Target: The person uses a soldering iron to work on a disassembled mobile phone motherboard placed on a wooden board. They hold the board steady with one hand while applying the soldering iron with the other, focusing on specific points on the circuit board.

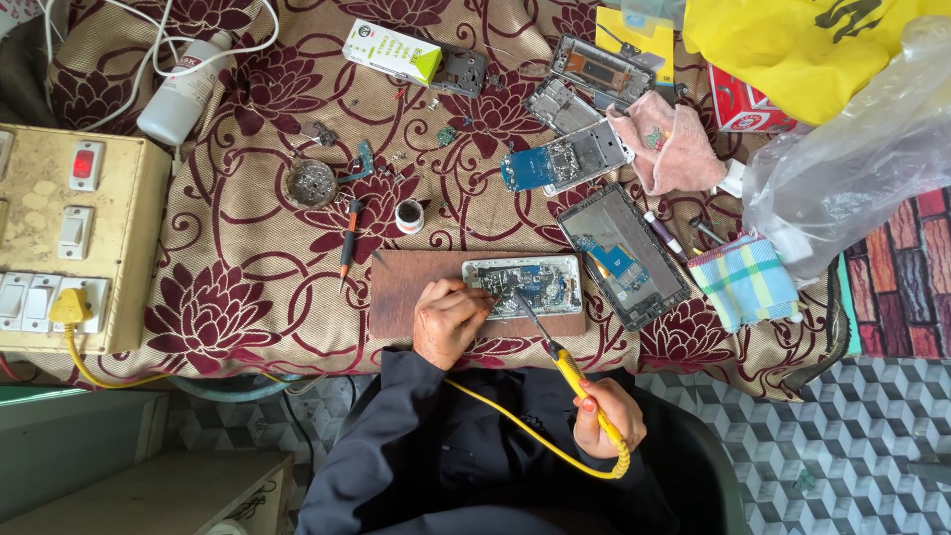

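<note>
1. Leftmost, a switchboard (74, 243) sits at the counter (258, 287) edge, a yellow plug (69, 307) in it, so power is within reach of the work.
2. A white bottle (183, 89) lies tipped at the far left corner, and a small screwdriver (348, 241) and a round tin (311, 183) rest just past the board (416, 297), likely kept close for quick pickup.
3. The left hand (448, 319) presses down on the near left corner of the open phone (525, 285), its grip closed on that edge, apparently to keep it from sliding on the board.
4. The phone lies flat on the board, circuit side up, near the counter's front edge.
5. The right hand (606, 414) has its grip wrapped around the yellow soldering iron (565, 367), held low like a pen so the tip angles onto the circuit.
6. Other phone shells (622, 256) and cloths (743, 279) lie further right, aside.
</note>
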